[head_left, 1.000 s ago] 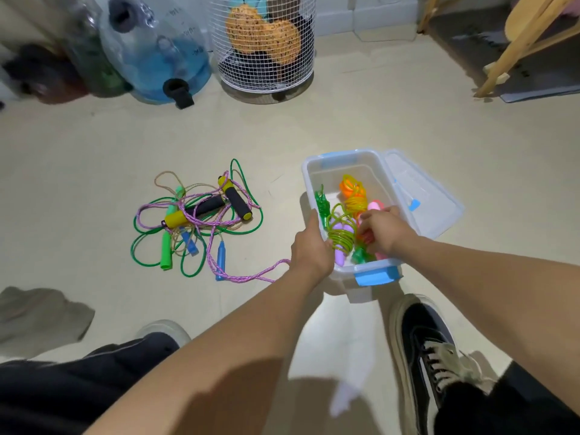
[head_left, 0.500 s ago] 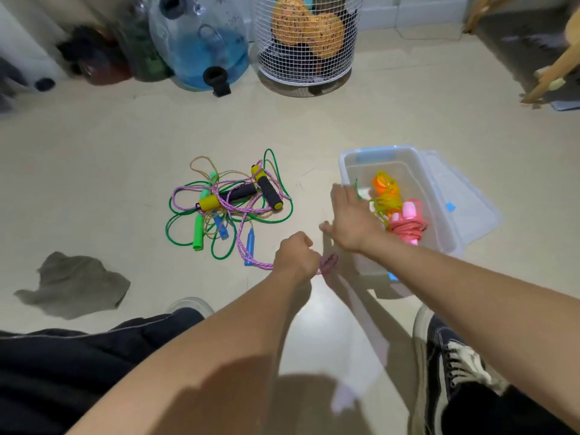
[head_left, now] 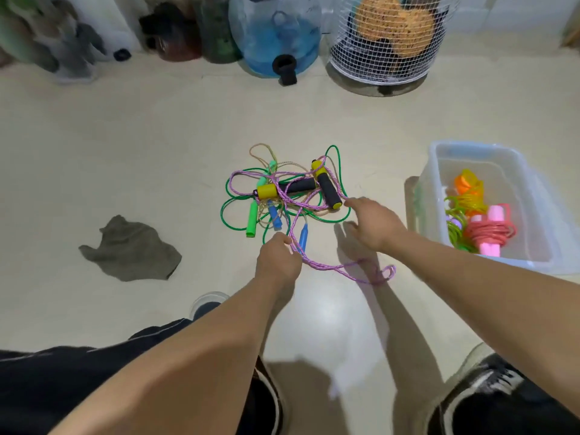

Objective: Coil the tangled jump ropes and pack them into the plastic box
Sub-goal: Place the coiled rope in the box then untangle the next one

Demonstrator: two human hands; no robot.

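Maybe halfway: a few coiled ropes [head_left: 480, 227] already sit in the box [head_left: 533, 246], but the tangle [head_left: 288, 196] on the floor isn't sorted. Left hand [head_left: 277, 262] pinches the pink rope [head_left: 329, 266] trailing off its fingertips; right hand [head_left: 373, 224] reaches, fingers spread and empty, touching the tangle's edge.

The right hand [head_left: 373, 226] is blurring, hiding whether it is touching rope. The plastic box [head_left: 530, 196] is running off the right edge, and the water jug [head_left: 276, 29] is getting cut off at the top.

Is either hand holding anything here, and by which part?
The left hand pinches the pink braided rope mid-cord, near its blue handle. The right hand holds nothing, fingers extended toward the pile.
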